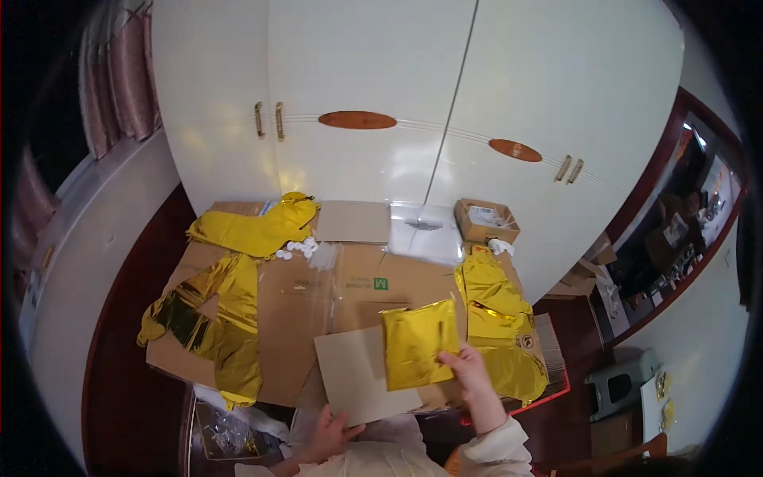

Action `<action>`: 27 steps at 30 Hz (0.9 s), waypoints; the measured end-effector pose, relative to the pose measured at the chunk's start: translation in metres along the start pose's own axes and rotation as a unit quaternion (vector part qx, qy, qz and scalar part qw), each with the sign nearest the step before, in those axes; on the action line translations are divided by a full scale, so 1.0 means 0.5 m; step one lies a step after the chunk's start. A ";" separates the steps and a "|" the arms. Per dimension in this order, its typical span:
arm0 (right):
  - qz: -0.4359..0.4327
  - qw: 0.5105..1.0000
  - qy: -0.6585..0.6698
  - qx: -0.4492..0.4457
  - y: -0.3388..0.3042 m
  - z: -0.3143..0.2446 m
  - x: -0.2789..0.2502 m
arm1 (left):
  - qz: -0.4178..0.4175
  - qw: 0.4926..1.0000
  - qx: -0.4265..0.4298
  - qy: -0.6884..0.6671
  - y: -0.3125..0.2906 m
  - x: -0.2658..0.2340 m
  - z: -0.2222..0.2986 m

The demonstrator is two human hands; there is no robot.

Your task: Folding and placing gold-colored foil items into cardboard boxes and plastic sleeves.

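In my right hand [470,375] is a flat, square packet of folded gold foil [420,338], pinched at its right edge. The packet hangs over the right part of a square beige cardboard sheet [356,372] and covers some of it. My left hand [327,438] grips that sheet by its lower edge, close to my body. Flattened gold foil balloons lie around: one at the left [230,326], another at the back left [262,226], and more at the right [501,334], just beyond my right hand.
A large brown carton [294,350] serves as the work surface. Along its back lie small white discs [300,250], a cardboard sheet [354,221], clear plastic bags [425,230] and a small open box [486,221]. White cupboard doors [366,63] rise behind. A grey step stool [620,385] stands right.
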State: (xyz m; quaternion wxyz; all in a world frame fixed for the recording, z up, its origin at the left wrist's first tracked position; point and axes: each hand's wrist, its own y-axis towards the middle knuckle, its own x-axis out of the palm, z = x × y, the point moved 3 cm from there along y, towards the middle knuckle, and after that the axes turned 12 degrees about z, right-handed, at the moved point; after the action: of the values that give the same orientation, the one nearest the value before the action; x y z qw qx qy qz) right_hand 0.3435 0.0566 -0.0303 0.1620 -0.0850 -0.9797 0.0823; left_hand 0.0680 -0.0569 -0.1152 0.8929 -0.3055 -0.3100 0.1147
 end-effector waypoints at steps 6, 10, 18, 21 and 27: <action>-0.068 0.990 -0.006 0.124 0.028 0.116 0.072 | -0.009 0.967 -0.063 0.247 0.018 -0.069 -0.039; -0.082 0.986 -0.018 0.144 0.026 0.123 0.096 | -0.099 0.922 -0.013 0.375 0.011 -0.086 -0.048; 0.020 0.978 0.175 0.115 -0.072 0.096 0.165 | -0.034 0.964 0.220 0.146 -0.003 0.029 0.133; 0.062 0.963 0.238 0.113 -0.102 0.139 0.201 | -0.094 0.983 0.159 0.019 0.049 0.062 0.062; 0.083 0.958 0.273 0.035 -0.142 0.164 0.245 | -0.057 0.982 0.123 -0.130 0.072 0.097 0.027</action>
State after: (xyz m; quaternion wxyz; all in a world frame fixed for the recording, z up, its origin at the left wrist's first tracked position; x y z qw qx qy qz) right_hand 0.1920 0.0005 -0.0561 0.4190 -0.1793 -0.8841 0.1029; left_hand 0.0971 -0.0032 -0.1054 0.8808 -0.1579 -0.4240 0.1396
